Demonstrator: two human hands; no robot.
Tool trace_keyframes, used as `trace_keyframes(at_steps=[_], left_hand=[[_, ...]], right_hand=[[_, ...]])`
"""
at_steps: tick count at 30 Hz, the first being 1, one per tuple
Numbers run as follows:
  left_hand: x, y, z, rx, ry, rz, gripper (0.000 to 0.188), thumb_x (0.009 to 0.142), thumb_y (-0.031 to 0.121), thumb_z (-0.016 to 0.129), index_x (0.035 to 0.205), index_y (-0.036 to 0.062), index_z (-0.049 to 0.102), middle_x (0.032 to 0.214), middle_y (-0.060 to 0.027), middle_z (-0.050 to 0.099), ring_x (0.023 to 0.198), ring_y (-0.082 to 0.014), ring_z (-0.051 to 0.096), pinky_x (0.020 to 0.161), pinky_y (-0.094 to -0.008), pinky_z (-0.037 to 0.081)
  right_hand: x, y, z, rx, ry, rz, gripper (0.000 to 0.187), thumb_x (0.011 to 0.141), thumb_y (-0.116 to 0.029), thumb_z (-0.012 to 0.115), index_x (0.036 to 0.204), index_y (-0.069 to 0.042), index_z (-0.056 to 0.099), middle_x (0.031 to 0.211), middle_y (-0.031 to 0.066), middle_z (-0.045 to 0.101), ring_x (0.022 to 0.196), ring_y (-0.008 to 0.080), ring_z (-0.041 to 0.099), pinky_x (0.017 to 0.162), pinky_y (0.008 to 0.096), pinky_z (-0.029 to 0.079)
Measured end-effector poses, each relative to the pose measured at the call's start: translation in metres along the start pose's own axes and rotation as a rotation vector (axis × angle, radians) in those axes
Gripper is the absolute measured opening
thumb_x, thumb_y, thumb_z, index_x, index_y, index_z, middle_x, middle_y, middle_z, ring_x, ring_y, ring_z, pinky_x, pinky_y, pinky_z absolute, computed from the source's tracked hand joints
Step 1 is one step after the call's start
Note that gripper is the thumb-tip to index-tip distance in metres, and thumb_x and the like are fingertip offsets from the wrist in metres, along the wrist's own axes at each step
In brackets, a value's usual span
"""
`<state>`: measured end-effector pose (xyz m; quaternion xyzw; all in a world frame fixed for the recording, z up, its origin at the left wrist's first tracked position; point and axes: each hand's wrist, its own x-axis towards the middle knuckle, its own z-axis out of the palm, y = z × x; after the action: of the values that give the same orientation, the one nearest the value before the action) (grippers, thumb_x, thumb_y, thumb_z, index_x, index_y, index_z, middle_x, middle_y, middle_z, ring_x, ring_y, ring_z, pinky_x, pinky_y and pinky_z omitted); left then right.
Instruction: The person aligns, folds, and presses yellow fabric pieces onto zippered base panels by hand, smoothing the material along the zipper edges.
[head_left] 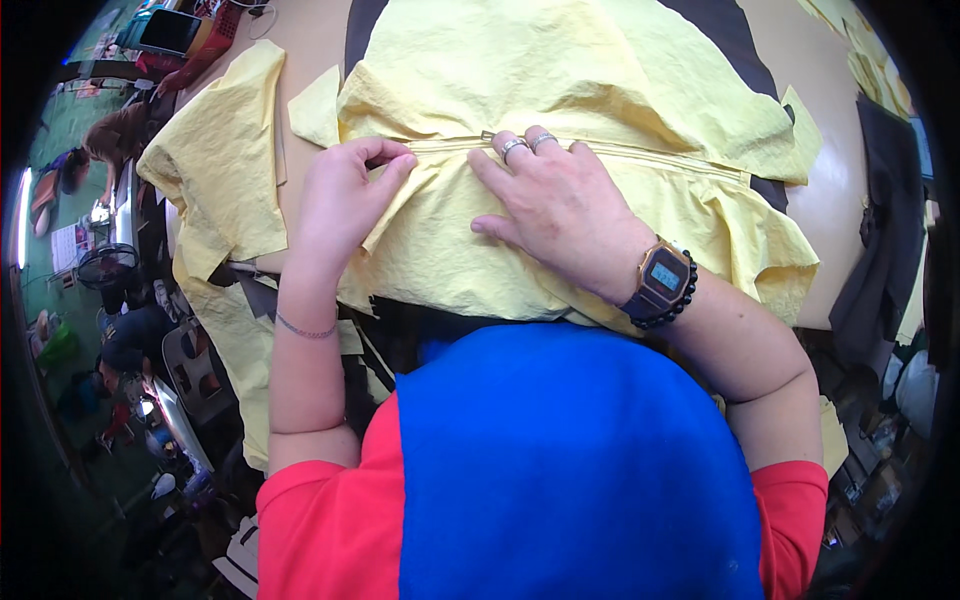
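Observation:
A yellow garment [540,75] is spread over the table in front of me, with gathered folds on both sides of a narrow stitched band [660,158] that crosses it. My left hand [340,200] pinches the garment's cloth between thumb and forefinger at the band's left end. Fingers apart, my right hand [565,215] rests on the cloth just below the band, its fingertips touching it. Beside those fingertips sits a small metal piece [487,136], which looks like a zipper pull. Dark cloth [715,45] shows beneath the garment.
Another yellow cloth piece [225,160] hangs over the left edge of the tan table [312,50]. Dark cloth [865,250] drapes at the right edge. A red basket [212,45] stands at the far left. Beyond are a fan [106,266] and a bent-over person [115,140].

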<state>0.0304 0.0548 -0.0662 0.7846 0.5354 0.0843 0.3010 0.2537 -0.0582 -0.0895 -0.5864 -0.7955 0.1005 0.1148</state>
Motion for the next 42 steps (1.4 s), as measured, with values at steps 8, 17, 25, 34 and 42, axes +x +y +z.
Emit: trace_keyframes(at_steps=[8, 17, 25, 34, 42], left_hand=[[0.007, 0.009, -0.008, 0.093, -0.076, -0.001, 0.025, 0.094, 0.023, 0.078, 0.106, 0.0009, 0.081, 0.093, -0.0135, 0.081, 0.084, -0.0228, 0.078, 0.079, -0.0343, 0.059], [0.001, -0.008, -0.005, 0.068, -0.009, 0.052, 0.025, 0.095, 0.021, 0.079, 0.108, -0.0006, 0.081, 0.092, -0.009, 0.08, 0.082, -0.0163, 0.073, 0.076, -0.0305, 0.057], [0.008, -0.013, -0.012, 0.066, -0.027, 0.039, 0.024, 0.094, 0.025, 0.079, 0.106, 0.0037, 0.082, 0.093, -0.0112, 0.082, 0.082, -0.0226, 0.078, 0.078, -0.0335, 0.059], [0.007, 0.004, -0.015, 0.297, 0.051, 0.108, 0.02, 0.089, 0.029, 0.083, 0.102, 0.0128, 0.083, 0.095, -0.0037, 0.078, 0.086, -0.0218, 0.075, 0.078, -0.0364, 0.056], [0.013, -0.017, -0.018, 0.433, 0.128, 0.486, 0.025, 0.084, 0.031, 0.088, 0.107, 0.0212, 0.085, 0.1, -0.0017, 0.072, 0.086, -0.0212, 0.067, 0.083, -0.0371, 0.048]], right_hand=[[0.001, 0.001, 0.002, 0.012, 0.021, -0.023, 0.061, 0.098, -0.049, 0.068, 0.145, -0.011, 0.059, 0.134, 0.0123, 0.064, 0.121, 0.0279, 0.063, 0.086, 0.0414, 0.057], [0.005, -0.002, 0.0, 0.017, -0.006, -0.007, 0.06, 0.097, -0.048, 0.069, 0.146, -0.014, 0.06, 0.134, 0.0137, 0.065, 0.121, 0.0294, 0.063, 0.086, 0.0413, 0.058], [0.005, -0.003, 0.0, 0.025, 0.026, -0.019, 0.062, 0.095, -0.048, 0.071, 0.146, -0.014, 0.06, 0.132, 0.0142, 0.066, 0.12, 0.0293, 0.063, 0.085, 0.0406, 0.058], [0.006, -0.003, -0.003, 0.009, 0.003, -0.017, 0.062, 0.095, -0.049, 0.071, 0.146, -0.015, 0.061, 0.132, 0.0143, 0.066, 0.12, 0.0286, 0.064, 0.086, 0.0402, 0.058], [0.006, -0.001, -0.004, -0.022, 0.01, -0.03, 0.062, 0.095, -0.05, 0.071, 0.146, -0.016, 0.06, 0.132, 0.0145, 0.065, 0.12, 0.0292, 0.064, 0.087, 0.0414, 0.057]])
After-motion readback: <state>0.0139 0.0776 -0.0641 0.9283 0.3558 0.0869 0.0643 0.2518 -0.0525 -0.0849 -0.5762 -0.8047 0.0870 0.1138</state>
